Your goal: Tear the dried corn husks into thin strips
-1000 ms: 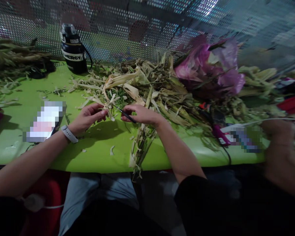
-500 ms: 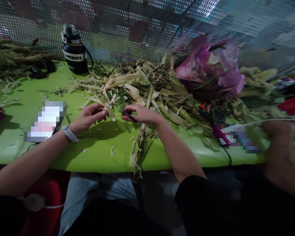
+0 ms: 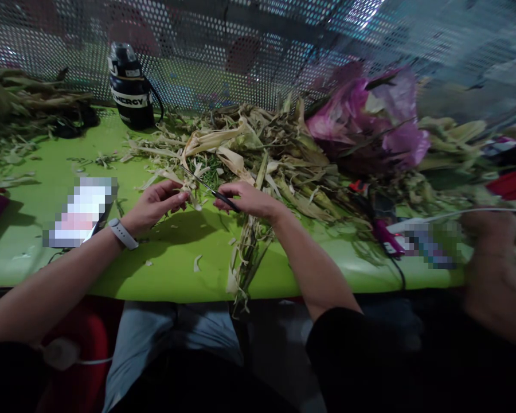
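Note:
My left hand (image 3: 163,202), with a white watch band on its wrist, pinches a small pale piece of husk (image 3: 191,188) with frayed, curling strips. A slim dark tool (image 3: 223,199) with a thin pointed front lies in the closed fingers of my right hand (image 3: 236,198). Its tip reaches up and left, beside the pale piece; I cannot tell whether the two touch. Behind both hands spreads a heap of dry husks and stalks (image 3: 258,135). A bundle of dry strips (image 3: 246,258) runs below my right wrist and hangs over the table edge.
On the green table (image 3: 155,269) a lit phone (image 3: 82,212) lies left of my left hand. A dark bottle (image 3: 131,92) stands before the perforated metal panel (image 3: 189,63). Pink plastic wrapping (image 3: 365,123) sits back right. Another person's arm (image 3: 492,258) rests at the right edge.

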{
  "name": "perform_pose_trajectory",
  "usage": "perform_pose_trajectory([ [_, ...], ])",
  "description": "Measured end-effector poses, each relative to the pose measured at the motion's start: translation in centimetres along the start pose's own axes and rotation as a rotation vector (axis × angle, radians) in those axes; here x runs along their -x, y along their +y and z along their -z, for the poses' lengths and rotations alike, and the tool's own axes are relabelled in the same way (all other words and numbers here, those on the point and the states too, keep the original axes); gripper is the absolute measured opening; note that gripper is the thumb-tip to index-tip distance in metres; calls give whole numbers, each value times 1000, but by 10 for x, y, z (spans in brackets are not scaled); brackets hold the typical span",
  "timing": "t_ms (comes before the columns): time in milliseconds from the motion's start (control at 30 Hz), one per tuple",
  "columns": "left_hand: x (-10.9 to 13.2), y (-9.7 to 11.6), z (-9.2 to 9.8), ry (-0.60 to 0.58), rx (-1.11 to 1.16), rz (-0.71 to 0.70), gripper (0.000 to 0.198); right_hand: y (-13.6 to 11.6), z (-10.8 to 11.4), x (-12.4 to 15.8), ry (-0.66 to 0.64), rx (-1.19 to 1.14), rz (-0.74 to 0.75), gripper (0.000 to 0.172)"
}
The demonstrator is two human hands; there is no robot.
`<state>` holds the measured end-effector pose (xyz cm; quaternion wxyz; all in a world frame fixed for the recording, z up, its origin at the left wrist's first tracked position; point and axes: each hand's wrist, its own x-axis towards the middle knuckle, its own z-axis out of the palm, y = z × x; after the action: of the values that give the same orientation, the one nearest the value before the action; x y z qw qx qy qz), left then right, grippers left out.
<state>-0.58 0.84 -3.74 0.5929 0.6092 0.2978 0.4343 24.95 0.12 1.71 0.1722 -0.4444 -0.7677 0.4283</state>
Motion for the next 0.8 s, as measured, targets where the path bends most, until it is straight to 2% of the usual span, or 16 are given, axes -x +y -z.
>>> perform_pose_trajectory([
  [333,-2,1,1,26,-25,-6,25,3,-2,-1,82,55,23,52],
  [600,-3,7,2,35,-132,-19,27,12,5,-2,159,7,43,49],
  [667,-2,13,2,-27,-165,-11,30,11,10,1,99,47,44,49],
  [800,1,24,2,-189,-194,16,32,11,24,5,-157,100,47,53],
])
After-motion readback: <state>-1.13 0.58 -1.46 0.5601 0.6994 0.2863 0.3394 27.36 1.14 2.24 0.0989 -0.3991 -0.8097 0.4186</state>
